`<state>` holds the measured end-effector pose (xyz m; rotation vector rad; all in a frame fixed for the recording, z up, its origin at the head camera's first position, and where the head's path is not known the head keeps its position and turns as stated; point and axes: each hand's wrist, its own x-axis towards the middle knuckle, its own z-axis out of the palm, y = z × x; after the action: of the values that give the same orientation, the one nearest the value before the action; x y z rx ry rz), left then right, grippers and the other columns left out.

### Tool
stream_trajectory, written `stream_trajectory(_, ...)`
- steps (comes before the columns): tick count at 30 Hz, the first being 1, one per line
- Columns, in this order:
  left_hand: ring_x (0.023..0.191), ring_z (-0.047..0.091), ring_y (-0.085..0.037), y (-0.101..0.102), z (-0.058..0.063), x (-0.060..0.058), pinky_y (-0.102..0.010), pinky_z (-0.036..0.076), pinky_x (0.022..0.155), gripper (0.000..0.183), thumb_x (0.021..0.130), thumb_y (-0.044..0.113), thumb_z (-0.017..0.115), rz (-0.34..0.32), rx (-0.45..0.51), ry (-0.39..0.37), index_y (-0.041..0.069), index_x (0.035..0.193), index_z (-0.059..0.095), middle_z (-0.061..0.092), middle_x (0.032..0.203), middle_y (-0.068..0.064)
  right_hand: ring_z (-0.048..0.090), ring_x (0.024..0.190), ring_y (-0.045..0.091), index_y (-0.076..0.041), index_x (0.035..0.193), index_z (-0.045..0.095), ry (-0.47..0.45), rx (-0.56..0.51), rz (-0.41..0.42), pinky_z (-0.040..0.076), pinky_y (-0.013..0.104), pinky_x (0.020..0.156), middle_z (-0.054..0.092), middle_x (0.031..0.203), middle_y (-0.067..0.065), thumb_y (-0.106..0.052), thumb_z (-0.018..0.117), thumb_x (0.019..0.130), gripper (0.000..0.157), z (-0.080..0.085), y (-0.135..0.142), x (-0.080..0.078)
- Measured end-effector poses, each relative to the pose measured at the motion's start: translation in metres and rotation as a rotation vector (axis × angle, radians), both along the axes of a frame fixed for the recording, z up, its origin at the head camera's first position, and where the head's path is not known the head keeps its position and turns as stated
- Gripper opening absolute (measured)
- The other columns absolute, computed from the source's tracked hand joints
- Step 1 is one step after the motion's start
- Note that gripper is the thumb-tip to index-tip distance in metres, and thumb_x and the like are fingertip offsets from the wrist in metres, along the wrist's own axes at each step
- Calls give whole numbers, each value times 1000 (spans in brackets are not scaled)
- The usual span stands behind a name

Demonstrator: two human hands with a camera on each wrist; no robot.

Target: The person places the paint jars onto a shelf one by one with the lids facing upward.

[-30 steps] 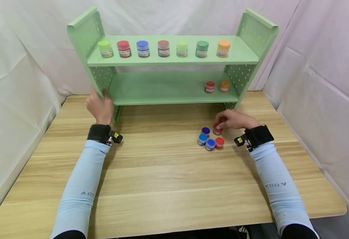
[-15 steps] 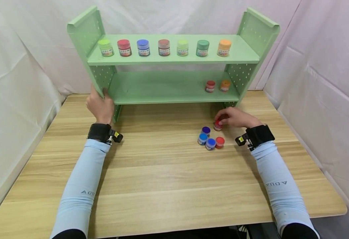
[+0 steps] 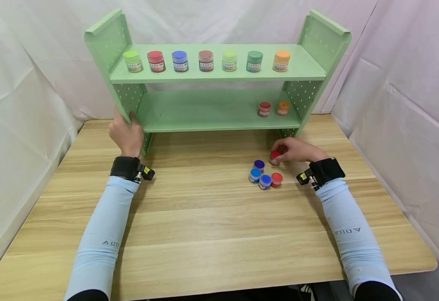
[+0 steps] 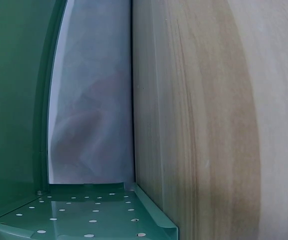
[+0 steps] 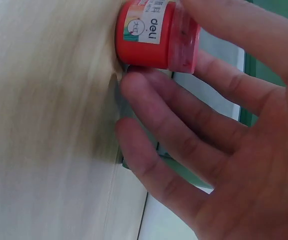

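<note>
With its thumb on the inner face and its fingers out of sight behind the edge, my left hand [image 3: 126, 134] grips the left side panel of the green shelf [image 3: 219, 125]. My right hand [image 3: 296, 149] pinches a small red paint jar [image 5: 146, 37] by its lid, low over the table or on it. The label faces the right wrist camera. Close in front of that hand stand another red jar [image 3: 276, 179] and several blue jars [image 3: 264, 181], grouped together. The left wrist view holds no part of my left hand, only the shelf's perforated panel [image 4: 83, 215] and the table.
On the upper shelf board, several larger jars [image 3: 206, 61] stand in a row, lids in green, red, blue, brown and orange. A red jar [image 3: 264, 109] and an orange jar [image 3: 282, 108] sit at the right of the lower board. White cloth [image 3: 404, 104] surrounds the wooden table [image 3: 204, 234].
My right hand has shifted the pinched red jar slightly away from the other loose jars, toward the shelf. The left hand keeps its place on the side panel.
</note>
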<state>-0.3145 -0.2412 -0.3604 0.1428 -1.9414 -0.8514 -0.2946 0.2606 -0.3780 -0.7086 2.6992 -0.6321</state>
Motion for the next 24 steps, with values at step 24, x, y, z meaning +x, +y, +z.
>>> stream_trajectory(24,99,63,-20,-2,-3,-2,-33,46,87,29,90,11,58,8,-13,9,6,118,63,67,108,-9,61,84,16,-7,108,65,90,-50,61,49,33,75,66,93,1,-22,74,80,33,24,-5,11)
